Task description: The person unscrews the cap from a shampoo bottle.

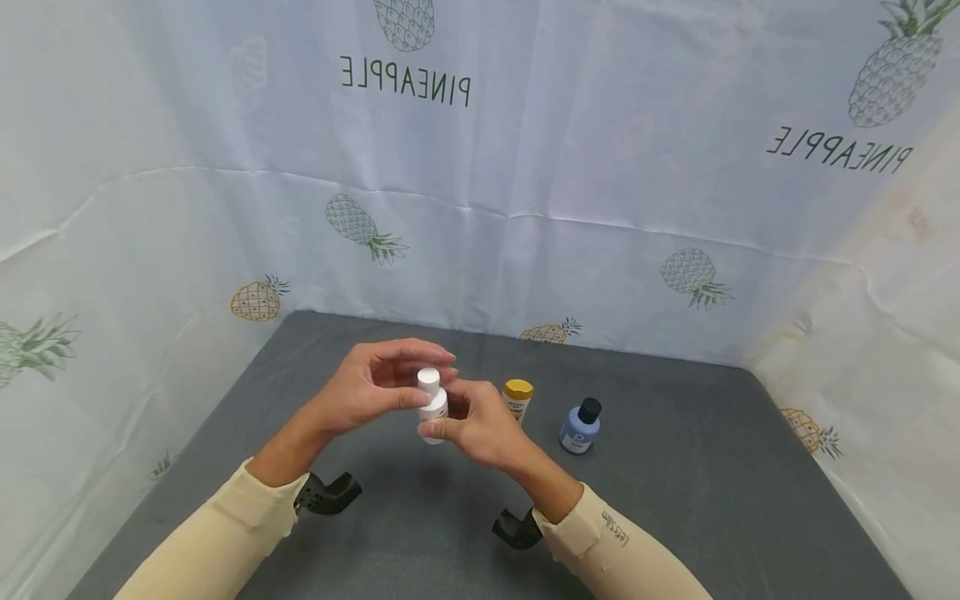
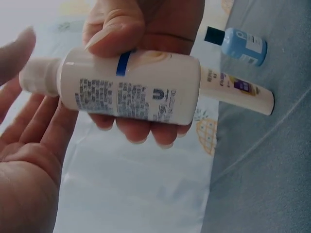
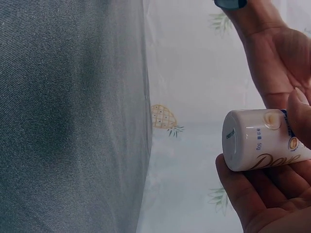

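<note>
My right hand (image 1: pixel 486 427) holds a small white Dove bottle (image 1: pixel 433 408) above the table, with its thumb in front and its fingers behind. In the left wrist view, printed text and a blue stripe show on the bottle's side (image 2: pixel 136 90). My left hand (image 1: pixel 375 387) is beside the white cap (image 1: pixel 428 380), its thumb near the bottle's neck. Its fingers (image 2: pixel 53 121) are extended and spread behind the cap rather than curled round it. In the right wrist view, the bottle's base (image 3: pixel 232 141) faces the table side.
Behind my right hand stands a white bottle with a yellow cap (image 1: pixel 517 390). To its right is a blue bottle (image 1: pixel 579 431) with a black cap. Both stand on the dark grey table (image 1: pixel 675 500). A pineapple-print curtain (image 1: pixel 525 150) surrounds the table's back and sides.
</note>
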